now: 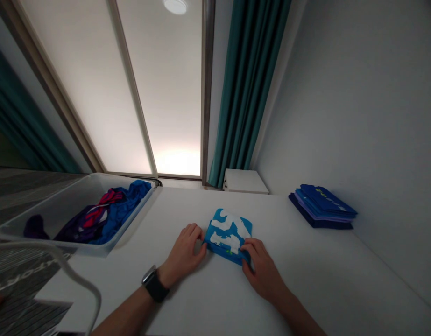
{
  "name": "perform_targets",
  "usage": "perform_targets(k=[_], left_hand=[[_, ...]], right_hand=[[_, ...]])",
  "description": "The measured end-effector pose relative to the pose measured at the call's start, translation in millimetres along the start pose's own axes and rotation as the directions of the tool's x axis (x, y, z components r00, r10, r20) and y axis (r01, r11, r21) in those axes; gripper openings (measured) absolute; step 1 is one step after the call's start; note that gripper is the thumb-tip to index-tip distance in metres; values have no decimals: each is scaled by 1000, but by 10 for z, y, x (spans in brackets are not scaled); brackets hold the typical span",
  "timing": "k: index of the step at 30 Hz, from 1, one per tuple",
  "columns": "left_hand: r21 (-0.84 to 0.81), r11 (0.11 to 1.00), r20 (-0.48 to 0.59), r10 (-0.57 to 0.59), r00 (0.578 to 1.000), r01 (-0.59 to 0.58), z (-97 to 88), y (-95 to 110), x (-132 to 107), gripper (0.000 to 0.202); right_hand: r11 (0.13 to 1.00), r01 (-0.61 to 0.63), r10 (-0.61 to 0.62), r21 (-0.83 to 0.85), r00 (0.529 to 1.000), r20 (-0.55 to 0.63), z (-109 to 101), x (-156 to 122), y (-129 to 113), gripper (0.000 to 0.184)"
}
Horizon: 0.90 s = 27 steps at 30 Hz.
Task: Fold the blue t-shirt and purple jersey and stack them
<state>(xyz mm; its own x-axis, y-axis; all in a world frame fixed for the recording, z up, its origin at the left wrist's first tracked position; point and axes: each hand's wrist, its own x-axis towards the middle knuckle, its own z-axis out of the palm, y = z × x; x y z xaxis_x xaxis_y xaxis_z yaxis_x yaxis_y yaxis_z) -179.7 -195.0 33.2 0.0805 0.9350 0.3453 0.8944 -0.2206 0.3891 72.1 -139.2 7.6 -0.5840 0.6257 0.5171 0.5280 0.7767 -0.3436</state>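
left hand (pixel 183 255) cups the left edge of a folded blue-and-white garment (pixel 229 231); right hand (pixel 262 270) grips its near edge, fingers curled over.

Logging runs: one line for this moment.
left hand: on folded blue-white garment | right hand: on its near corner | nearby: white tub, stacked blue garments

Left hand (pixel 183 256) and right hand (pixel 263 271) near each other, palms down, fingers (pixel 191 232) curled.

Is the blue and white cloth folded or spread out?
Folded. The cloth is a small square bundle with layered edges, held between the left hand and right hand.
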Motion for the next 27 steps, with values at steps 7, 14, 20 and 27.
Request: perform_targets(k=[7,14,20,27], left_hand=[[211,760,96,609,787,-614,148,414,-25,16],[201,754,71,626,777,-625,373,495,247,15],[150,773,56,616,786,-616,433,425,184,15],[198,753,-28,644,764,-627,441,418,227,10]], right_hand=[[986,-25,12,165,997,75,-20,-73,138,30],[963,-76,53,257,994,96,-15,-139,213,38],[946,-103,79,308,993,89,-21,-121,201,36],[924,-153,113,350,985,131,-9,-113,223,35]])
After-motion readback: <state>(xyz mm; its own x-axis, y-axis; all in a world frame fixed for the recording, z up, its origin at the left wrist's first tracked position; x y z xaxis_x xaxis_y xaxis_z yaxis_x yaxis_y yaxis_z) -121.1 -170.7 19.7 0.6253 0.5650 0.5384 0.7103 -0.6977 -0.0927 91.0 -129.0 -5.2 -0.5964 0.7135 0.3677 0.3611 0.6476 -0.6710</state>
